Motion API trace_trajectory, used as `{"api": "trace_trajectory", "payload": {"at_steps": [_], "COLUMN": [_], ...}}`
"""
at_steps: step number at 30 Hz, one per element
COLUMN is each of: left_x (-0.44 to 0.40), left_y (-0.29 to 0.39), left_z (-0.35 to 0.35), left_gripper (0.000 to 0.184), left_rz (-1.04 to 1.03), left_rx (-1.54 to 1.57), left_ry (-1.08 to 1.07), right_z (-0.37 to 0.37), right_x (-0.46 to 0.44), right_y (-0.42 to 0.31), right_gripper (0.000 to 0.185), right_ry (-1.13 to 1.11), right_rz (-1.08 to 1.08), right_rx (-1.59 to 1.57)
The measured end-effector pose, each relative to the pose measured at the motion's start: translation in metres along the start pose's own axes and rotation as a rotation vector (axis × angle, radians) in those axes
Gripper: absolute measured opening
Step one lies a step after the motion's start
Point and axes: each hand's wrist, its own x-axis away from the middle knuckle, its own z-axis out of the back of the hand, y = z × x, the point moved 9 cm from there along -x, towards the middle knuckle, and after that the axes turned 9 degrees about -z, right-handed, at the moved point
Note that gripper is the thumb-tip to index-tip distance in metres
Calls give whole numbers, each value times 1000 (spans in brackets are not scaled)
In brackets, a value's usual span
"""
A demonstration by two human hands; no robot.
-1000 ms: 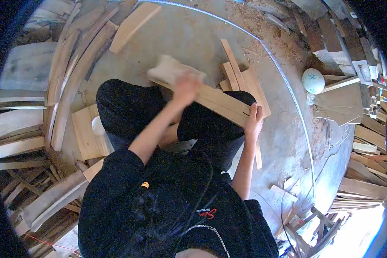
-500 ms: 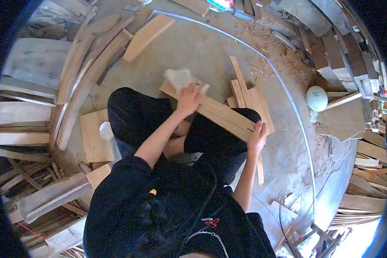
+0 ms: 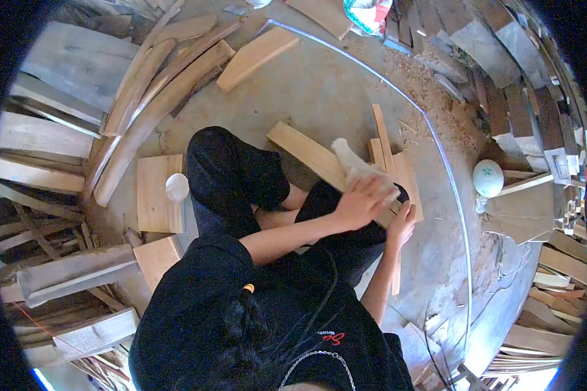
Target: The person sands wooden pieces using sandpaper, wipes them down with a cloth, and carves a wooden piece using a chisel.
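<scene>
A long wooden board (image 3: pixel 310 153) lies slantwise across my lap, a dark line running along its face. My left hand (image 3: pixel 365 201) presses a crumpled white cloth (image 3: pixel 349 159) onto the board near its right end. The fingers rest over the cloth, partly spread. My right hand (image 3: pixel 401 223) grips the board's near right end, its fingers partly hidden behind the wood. Just past that end, several thin wooden strips and planks (image 3: pixel 407 173) lie on the floor beside my knee.
Curved timber pieces (image 3: pixel 166 98) and a shaped wooden block (image 3: pixel 257 57) lie ahead to the left. A flat board (image 3: pixel 151 195) with a white round object (image 3: pixel 177 188) is by my left knee. A pale hose-like line (image 3: pixel 451 173) curves along the right. A whitish ball (image 3: pixel 488 178) sits beyond it.
My left hand has slid the cloth along the board from its far left end toward my right hand. My right hand keeps its grip, and the camera view has shifted slightly.
</scene>
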Motion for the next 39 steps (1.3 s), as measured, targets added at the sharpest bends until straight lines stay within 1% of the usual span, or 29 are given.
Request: {"api": "trace_trajectory", "payload": {"at_steps": [1, 3, 4, 6, 7, 8, 10, 11, 12, 13, 15, 16, 17, 19, 22, 23, 24, 25, 26, 27, 28, 31, 32, 34, 35, 36, 37, 38, 39], "left_x": [1, 6, 14, 39, 48, 54, 53, 51, 49, 37, 21, 17, 20, 18, 15, 14, 16, 29, 44, 48, 51, 58, 55, 48, 38, 35, 28, 32, 33], "left_y": [-15, -68, -116, -194, -226, -243, -237, -227, -214, -178, -86, -43, -17, -11, -39, -69, -99, -150, -204, -230, -243, -267, -252, -201, -146, -96, -50, -24, -10], "left_z": [5, 8, 8, 15, 19, 26, 17, 9, -8, -17, -18, -13, -12, -7, -4, -8, 7, 6, 0, 11, 32, 26, 17, -19, -18, -17, -10, -17, -13], "left_gripper": [39, 40, 42, 44, 46, 47, 49, 49, 49, 49, 47, 44, 43, 42, 42, 42, 43, 44, 45, 47, 48, 48, 49, 50, 49, 47, 47, 45, 43], "left_rz": [37, 35, 245, 407, 507, 605, 670, 702, 729, 577, 320, 232, 175, 142, 118, 162, 236, 384, 547, 649, 781, 847, 837, 663, 533, 373, 300, 239, 208], "left_rx": [-10, -326, -228, -356, -283, -208, -215, -218, -156, -137, -36, -93, -40, -73, -80, -156, -147, -153, -156, -201, -159, -204, -195, -231, -108, -51, -102, -56, -24], "left_ry": [-9, -17, -138, -81, -51, -21, -99, -137, -76, -101, -151, -165, -152, -51, -46, -97, -48, 71, 71, -47, -8, 49, 5, -200, -159, -75, -182, -180, -74], "right_z": [2, 6, 6, 0, -3, -4, -11, -9, -3, -2, -1, -1, -3, -4, 1, 1, -3, -4, 0, 2, 3, 3, 2, 3, 2, 1, 1, 0, -2], "right_x": [3, 6, 8, 5, 4, 0, -8, -4, 2, 6, 3, 1, -1, -4, 1, 1, -1, -3, 1, 2, 3, 3, 1, 3, 3, 3, 2, 1, 0], "right_y": [-2, -9, -11, -4, 0, 5, 15, 11, 1, -4, -3, -1, 3, 9, 0, 4, 8, 9, 0, -2, -2, -3, -2, -4, -3, -2, -2, 1, 3], "right_gripper": [46, 47, 48, 55, 60, 60, 61, 61, 62, 62, 52, 49, 49, 48, 49, 48, 48, 48, 47, 47, 46, 46, 46, 47, 47, 47, 47, 47, 47], "right_ry": [3, -39, -58, -135, -175, -151, -98, -134, -169, -207, -103, -50, -25, 29, -42, -11, 19, 52, -1, -3, -7, -11, -15, -37, -35, -34, -32, -33, -32], "right_rz": [2, -20, -34, -95, -127, -115, -88, -100, -112, -124, -63, -36, -10, 36, -33, -20, 1, 22, 4, 5, 6, -4, -15, -35, -28, -20, -9, -11, -12], "right_rx": [16, 13, 11, 5, 3, 10, 17, 3, -13, -25, -18, -10, -31, -66, 11, -4, -26, -47, -44, -44, -45, -57, -48, -31, -44, -53, -59, -60, -61]}}
